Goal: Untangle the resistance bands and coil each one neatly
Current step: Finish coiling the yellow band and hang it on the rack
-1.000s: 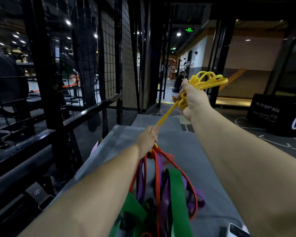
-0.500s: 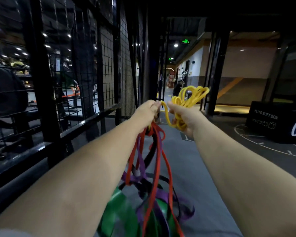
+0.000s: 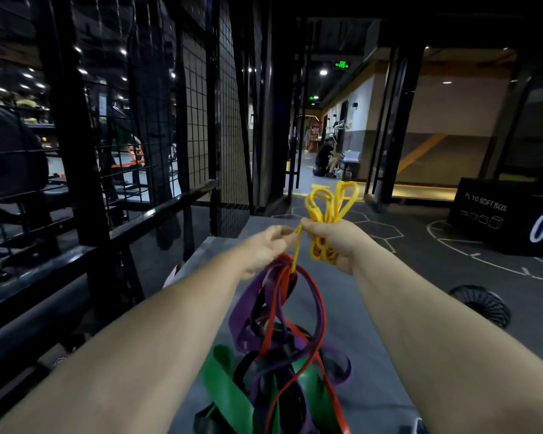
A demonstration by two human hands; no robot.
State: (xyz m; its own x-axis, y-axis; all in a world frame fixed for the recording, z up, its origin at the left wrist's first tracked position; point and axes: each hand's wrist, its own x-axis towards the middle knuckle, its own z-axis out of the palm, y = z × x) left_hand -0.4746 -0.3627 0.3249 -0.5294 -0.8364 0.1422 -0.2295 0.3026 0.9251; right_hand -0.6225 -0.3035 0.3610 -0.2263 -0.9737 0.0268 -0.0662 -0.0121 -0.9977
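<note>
Left hand (image 3: 265,245) pinched, right hand (image 3: 337,242) gripped the yellow band (image 3: 328,200); fence (image 3: 201,120) hugged the counter (image 3: 355,311) on the left, floor (image 3: 427,277) open right

Dim hall, ceiling spotlights, wide-angle edge distortion.

We are facing a dim gym. On our left a black wire fence (image 3: 201,120) is running back. A grey counter (image 3: 215,250) is stretching ahead of us, and beyond it we are seeing dark floor (image 3: 420,255) marked with white lines. A black box (image 3: 496,223) lettered PLYO SOFT BOX is standing at right. A green exit sign (image 3: 342,64) is glowing above a lit corridor (image 3: 304,170).
</note>
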